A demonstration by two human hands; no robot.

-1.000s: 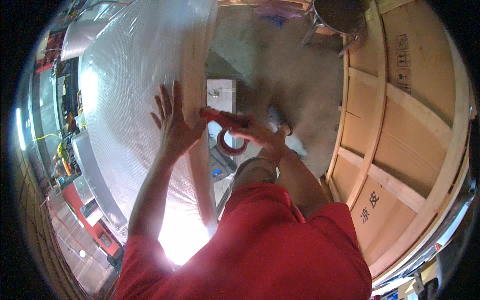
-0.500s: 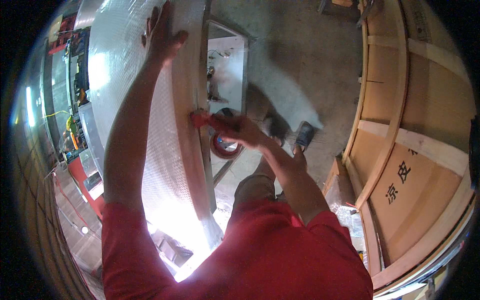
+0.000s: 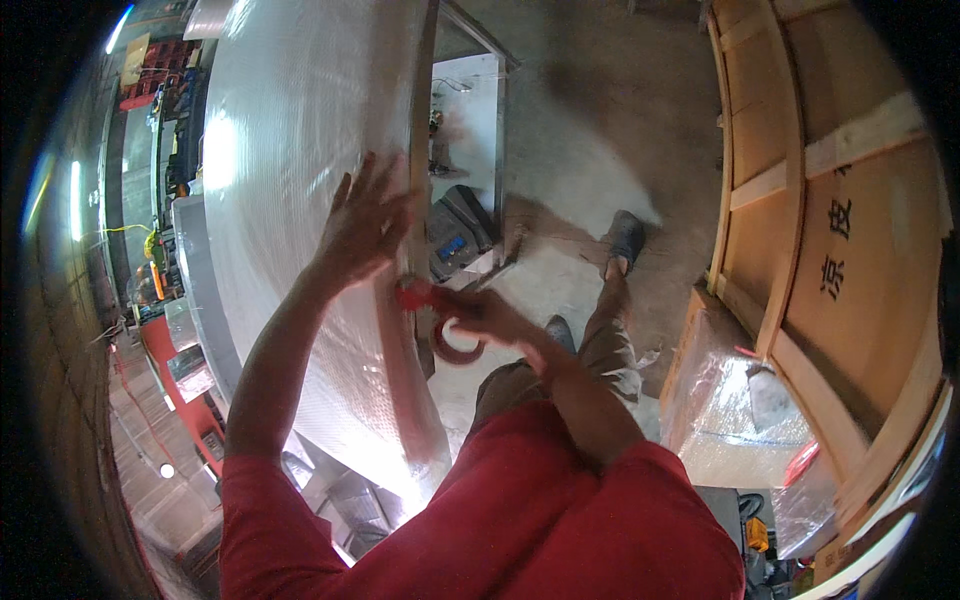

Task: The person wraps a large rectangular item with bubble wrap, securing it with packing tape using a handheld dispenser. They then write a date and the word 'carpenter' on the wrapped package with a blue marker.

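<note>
Beneath the outspread fingers of the left hand (image 3: pixel 358 235) lies a large slab-like item in bubble wrap (image 3: pixel 285 200), the clear sheeting extending past the fingertips on the far side and behind the wrist on the near side. These fingers are extended and slightly parted, palm down near the slab's right edge; they have hold of nothing. Whether every fingertip bears on the wrap cannot be told.

Nearer the body and to the right of these fingers, the right hand (image 3: pixel 490 315) is closed about a red tape dispenser (image 3: pixel 413 293), whose head is against or just beside the slab's edge; blur conceals which. Under the right fingers hangs the roll of tape (image 3: pixel 457 350). Alongside the dispenser, a reddish-brown band (image 3: pixel 402 390) follows the edge toward the near corner: possibly tape already laid, possibly the edge seen through the wrap.

Progress, as judged: wrapping of the upper face looks complete where visible; fastening along the right edge appears partway, with the strip yet to be finished and cut. The underside is hidden.

Beyond the right fingers, past the edge, rests a dark case (image 3: pixel 460 225); well apart to their right stands a wood-framed cardboard crate (image 3: pixel 745 240).
</note>
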